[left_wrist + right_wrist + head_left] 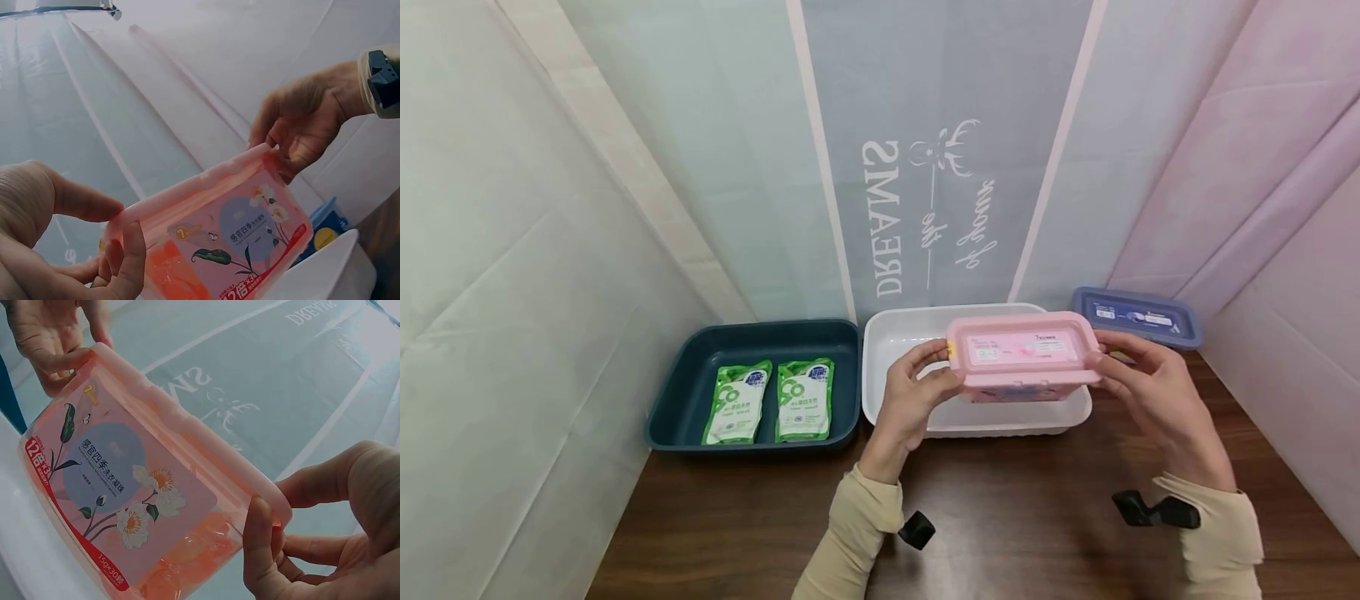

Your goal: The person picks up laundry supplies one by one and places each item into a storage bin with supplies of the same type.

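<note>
Both hands hold a pink lidded box of laundry pods above the white basin. The left hand pinches the left end of its lid rim, and the right hand grips the right end. In the left wrist view, the box's front has a flower label, with orange pods showing through the clear wall. The right wrist view shows the same label from the other side, tilted, and the right thumb and fingers at the lid's corner.
Left of the white basin stands a dark teal basin holding two green-and-white pouches. A blue lidded box stands behind the right hand, near the wall. Brown wooden tabletop lies in front; fabric-covered walls surround it.
</note>
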{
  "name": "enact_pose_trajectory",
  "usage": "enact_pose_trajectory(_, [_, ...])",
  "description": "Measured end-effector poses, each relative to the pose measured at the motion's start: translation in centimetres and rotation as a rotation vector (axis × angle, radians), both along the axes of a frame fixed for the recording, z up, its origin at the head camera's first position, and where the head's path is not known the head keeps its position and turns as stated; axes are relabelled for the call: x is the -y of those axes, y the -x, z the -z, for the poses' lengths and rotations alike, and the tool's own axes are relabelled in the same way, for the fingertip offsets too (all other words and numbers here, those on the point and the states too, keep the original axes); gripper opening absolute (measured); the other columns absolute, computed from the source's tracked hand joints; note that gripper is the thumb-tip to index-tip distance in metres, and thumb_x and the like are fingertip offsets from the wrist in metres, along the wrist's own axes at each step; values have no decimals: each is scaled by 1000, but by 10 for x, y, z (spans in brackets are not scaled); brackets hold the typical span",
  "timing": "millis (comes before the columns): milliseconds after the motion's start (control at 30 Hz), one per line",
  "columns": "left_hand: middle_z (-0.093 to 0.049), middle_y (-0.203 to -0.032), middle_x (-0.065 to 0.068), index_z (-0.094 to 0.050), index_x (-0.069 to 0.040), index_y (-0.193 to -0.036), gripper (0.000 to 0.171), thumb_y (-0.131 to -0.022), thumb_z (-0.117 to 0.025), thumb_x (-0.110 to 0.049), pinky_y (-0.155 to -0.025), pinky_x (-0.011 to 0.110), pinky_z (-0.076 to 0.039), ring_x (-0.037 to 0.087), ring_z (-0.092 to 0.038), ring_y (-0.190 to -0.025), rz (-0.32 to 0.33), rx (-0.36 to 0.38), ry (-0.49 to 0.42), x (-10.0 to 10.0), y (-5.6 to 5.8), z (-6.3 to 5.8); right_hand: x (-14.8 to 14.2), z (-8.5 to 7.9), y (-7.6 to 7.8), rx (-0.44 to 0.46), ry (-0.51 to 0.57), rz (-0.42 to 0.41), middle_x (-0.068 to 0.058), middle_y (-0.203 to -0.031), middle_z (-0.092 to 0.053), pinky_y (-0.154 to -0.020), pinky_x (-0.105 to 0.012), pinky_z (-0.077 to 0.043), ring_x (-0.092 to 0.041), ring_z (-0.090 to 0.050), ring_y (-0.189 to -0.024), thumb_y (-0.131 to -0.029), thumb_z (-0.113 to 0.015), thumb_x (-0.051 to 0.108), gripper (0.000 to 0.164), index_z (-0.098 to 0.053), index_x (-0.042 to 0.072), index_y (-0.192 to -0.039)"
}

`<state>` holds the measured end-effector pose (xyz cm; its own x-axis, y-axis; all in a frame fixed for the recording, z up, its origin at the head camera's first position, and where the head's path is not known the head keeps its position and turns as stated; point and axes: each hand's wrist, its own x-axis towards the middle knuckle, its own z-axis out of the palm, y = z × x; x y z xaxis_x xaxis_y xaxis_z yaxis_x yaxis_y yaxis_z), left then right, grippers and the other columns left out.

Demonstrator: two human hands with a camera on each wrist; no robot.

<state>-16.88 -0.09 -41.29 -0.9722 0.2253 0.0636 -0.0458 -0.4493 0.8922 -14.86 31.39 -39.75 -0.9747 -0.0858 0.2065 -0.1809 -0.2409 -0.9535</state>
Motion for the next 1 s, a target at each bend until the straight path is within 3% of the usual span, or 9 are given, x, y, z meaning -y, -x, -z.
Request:
enact_pose_trajectory(233, [-59,-122,11,-55,14,-142,56,-89,-71,7,-82,24,-62,16,-64,-101,-13,-53,8,19,16,-3,18,-2,15,19,44,-37,-5,-117,-67,-80,-24,-64,-12,-73,-94,-103,-58,-13,36,-70,2,-134])
enact_pose_trajectory(567, [-59,-129,13,-54,10,-148,56,-94,-69,7,-89,24,-62,17,-67,-106,-6,-127,72,32,36,-5,38,-9,32,36,102,41,-4,-122,-68,-78,-24,-63,-12,-73,-96,-102,-62,-9,30,-73,4,-127])
enact_pose_trajectory(700, [-59,-131,15,-55,9,-147,55,-94,-69,6,-91,24,-61,17,-66,-108,-27,-136,88,36,43,-3,45,-10,39,60,78,74,-1,-122,-68,-79,-23,-62,-11,-73,-97,-104,-65,0,29,-71,4,-132])
enact_pose_trajectory(867, [-58,-133,16,-56,7,-148,54,-96,-70,5,-94,26,-61,14,-65,-109,-42,-131,104,39,53,0,52,-6,51,67,36,102,0,-126,-64,-82,-21,-61,-9,-69,-102,-106,-64,7,44,-57,-5,-148])
enact_pose_trajectory(1000, [-59,-131,12,-56,5,-151,53,-100,-68,5,-95,26,-61,12,-67,-106,-44,-70,83,41,64,4,56,3,63,83,37,98,1,-126,-64,-84,-20,-59,-8,-68,-102,-108,-62,8,49,-49,-10,-152])
